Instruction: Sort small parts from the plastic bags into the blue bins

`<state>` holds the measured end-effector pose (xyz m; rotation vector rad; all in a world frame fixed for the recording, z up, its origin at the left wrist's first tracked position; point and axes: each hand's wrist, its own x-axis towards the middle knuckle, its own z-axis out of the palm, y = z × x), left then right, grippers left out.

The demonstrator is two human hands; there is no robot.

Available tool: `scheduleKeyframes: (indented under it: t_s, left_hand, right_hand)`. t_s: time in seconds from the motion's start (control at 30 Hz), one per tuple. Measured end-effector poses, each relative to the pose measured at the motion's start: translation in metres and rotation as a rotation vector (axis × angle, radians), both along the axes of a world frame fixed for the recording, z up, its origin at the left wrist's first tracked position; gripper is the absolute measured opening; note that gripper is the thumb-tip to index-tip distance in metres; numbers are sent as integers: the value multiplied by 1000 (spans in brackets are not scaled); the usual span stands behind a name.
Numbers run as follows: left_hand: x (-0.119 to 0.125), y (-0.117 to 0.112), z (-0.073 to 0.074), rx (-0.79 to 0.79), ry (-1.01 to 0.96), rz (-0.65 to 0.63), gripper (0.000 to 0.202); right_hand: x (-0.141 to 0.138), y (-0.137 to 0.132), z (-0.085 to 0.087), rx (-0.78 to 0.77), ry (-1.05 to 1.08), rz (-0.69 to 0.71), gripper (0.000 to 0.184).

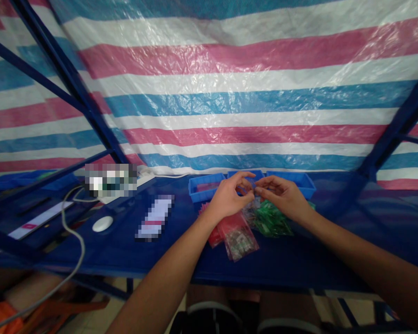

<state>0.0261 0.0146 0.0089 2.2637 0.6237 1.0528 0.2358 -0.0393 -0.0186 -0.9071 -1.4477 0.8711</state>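
Observation:
My left hand (227, 195) and my right hand (283, 195) meet fingertip to fingertip above the blue table (125, 250), just in front of the middle blue tray (245, 175). Both hands are pinched closed on something too small to make out between the fingertips. Under the left hand lie red-tinted plastic bags (235, 236) with small parts inside. Beneath the right hand sits a pile of green bags (271, 221).
Three shallow blue trays stand in a row at the table's back: left tray (205, 185), middle, right tray (301, 183). A white mouse (102, 223) with its cable lies at left, near a blurred flat item (155, 223). A striped tarp (230, 93) and blue frame bars (66, 74) enclose the space.

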Motion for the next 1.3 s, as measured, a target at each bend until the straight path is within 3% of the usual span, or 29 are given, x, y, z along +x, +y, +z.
scheduleKeyframes:
  t_s: [0.47, 0.57, 0.7, 0.83, 1.03, 1.3]
  left_hand:
    - [0, 5, -4, 21, -7, -25, 42]
    - [0, 3, -3, 152, -20, -10, 47]
    - [-3, -1, 3, 439, 42, -12, 51]
    - [-4, -2, 6, 559, 72, 16, 47]
    - [-5, 2, 6, 620, 38, 3, 19]
    - [-4, -2, 10, 541, 3, -10, 12]
  right_hand:
    - [-1, -1, 2, -1, 27, -2, 30]
    - [0, 1, 2, -36, 72, -8, 30]
    - [4, 6, -3, -94, 208, -6, 35]
    - [6, 8, -5, -155, 294, 17, 37]
    - [4, 5, 1, -205, 305, 26, 37]
    - [4, 5, -1, -147, 133, 24, 38]
